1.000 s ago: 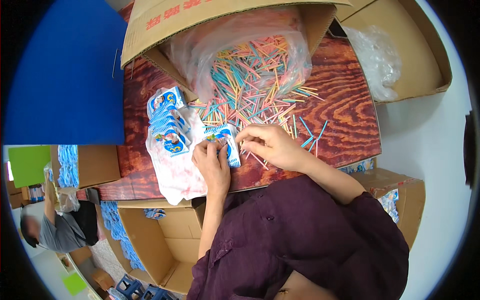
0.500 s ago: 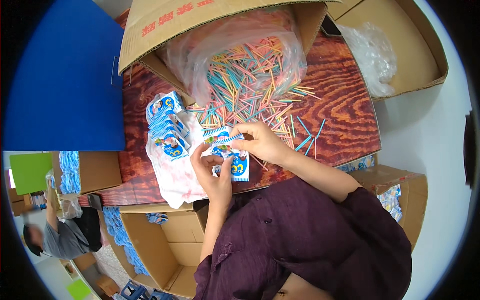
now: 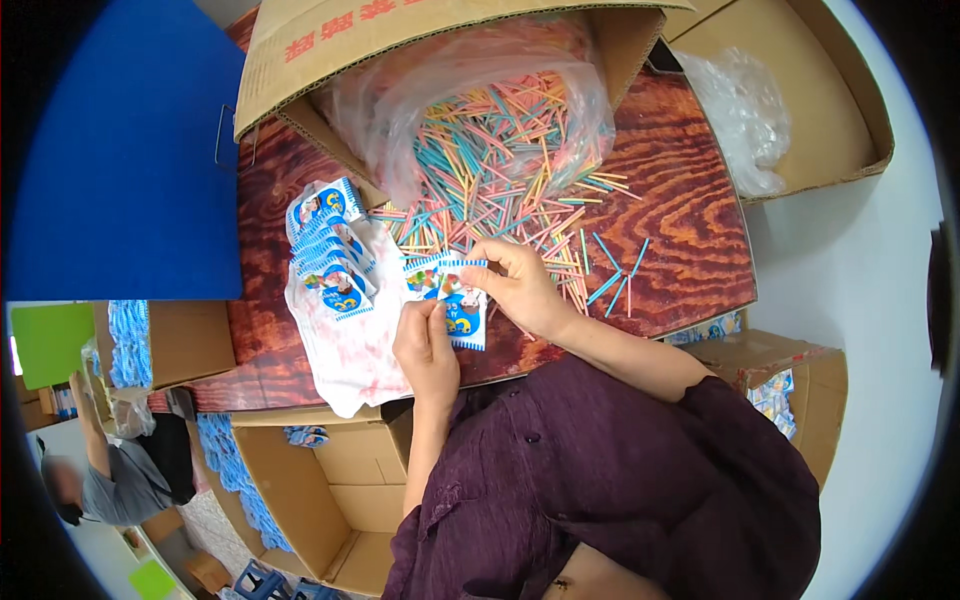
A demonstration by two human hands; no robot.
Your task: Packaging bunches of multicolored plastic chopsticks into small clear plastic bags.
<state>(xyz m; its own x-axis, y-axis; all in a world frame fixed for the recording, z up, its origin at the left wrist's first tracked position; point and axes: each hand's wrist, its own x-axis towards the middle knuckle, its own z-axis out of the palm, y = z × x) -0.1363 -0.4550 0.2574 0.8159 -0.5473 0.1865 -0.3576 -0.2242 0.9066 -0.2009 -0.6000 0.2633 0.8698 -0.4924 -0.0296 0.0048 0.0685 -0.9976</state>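
Both hands, left hand (image 3: 428, 345) & right hand (image 3: 520, 288), pinch the small blue-white printed paper packets (image 3: 450, 298) just below the pile of thin coloured plastic sticks (image 3: 500, 170); I think a loose packet may slip, as grip is only at edges.

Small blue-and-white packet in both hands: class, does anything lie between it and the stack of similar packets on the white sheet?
Nothing visible does. The left hand and right hand hold the packet; only bare white sheet separates it from the stack.

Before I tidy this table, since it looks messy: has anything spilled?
Yes. Coloured sticks have spilled from the plastic bag in the tipped cardboard box across the wooden table, some lying loose by the right hand.
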